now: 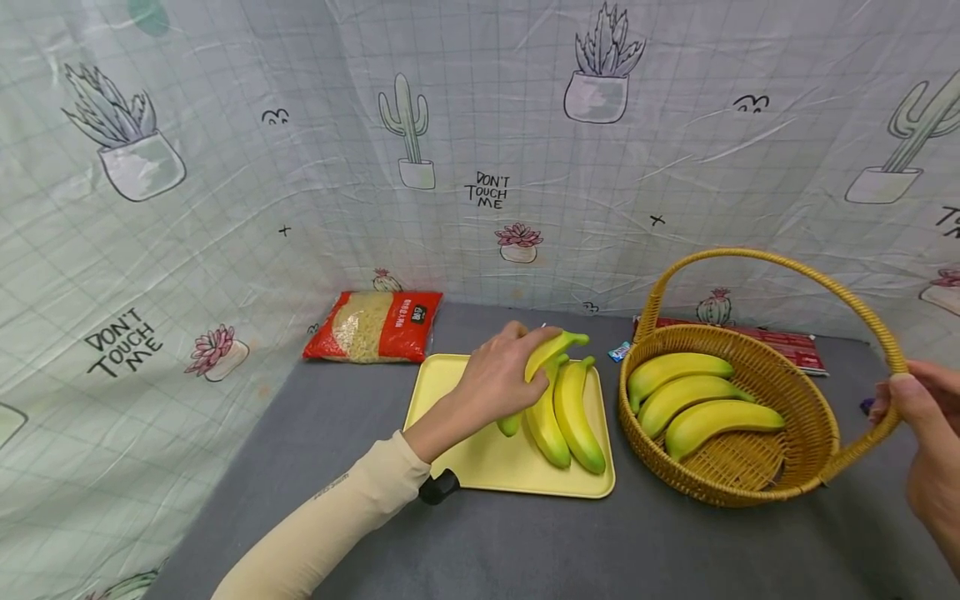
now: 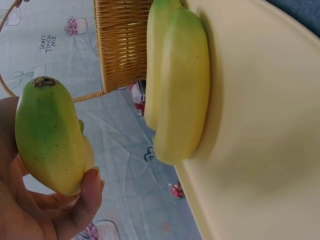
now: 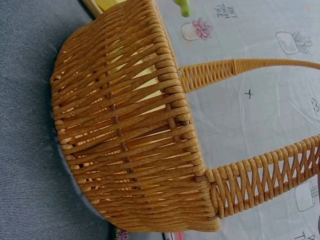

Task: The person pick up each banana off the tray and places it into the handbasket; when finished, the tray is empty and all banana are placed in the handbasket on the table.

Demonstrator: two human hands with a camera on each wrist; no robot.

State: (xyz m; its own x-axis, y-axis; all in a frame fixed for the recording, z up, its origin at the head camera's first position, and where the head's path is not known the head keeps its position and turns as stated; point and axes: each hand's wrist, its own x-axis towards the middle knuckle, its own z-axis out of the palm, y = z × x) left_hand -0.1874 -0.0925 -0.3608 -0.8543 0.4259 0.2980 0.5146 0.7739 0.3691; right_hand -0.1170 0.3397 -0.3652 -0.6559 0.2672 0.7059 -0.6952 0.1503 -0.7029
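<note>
My left hand (image 1: pixel 491 379) grips a yellow banana (image 1: pixel 546 350) with green ends, held up over a pale yellow tray (image 1: pixel 442 379). In the left wrist view, the thumb and fingers wrap this banana (image 2: pixel 52 137), clear of the tray (image 2: pixel 260 110). Two more bananas lie side by side on the tray, the nearer one (image 2: pixel 185 90) at its right part in the head view. To the right stands a woven basket (image 1: pixel 813 408) holding three bananas (image 1: pixel 693 400). My right hand (image 1: pixel 930 442) holds the right side of the basket's tall handle (image 1: pixel 780 258).
A red bag of yellowish grains (image 1: pixel 375 327) lies behind the tray on the left. Behind the basket is a flat red packet (image 1: pixel 798 350), with a small blue wrapper (image 1: pixel 619 352) beside it. A dark object (image 1: pixel 438 486) shows at the left wrist. Patterned cloth (image 1: pixel 480 125) hangs behind.
</note>
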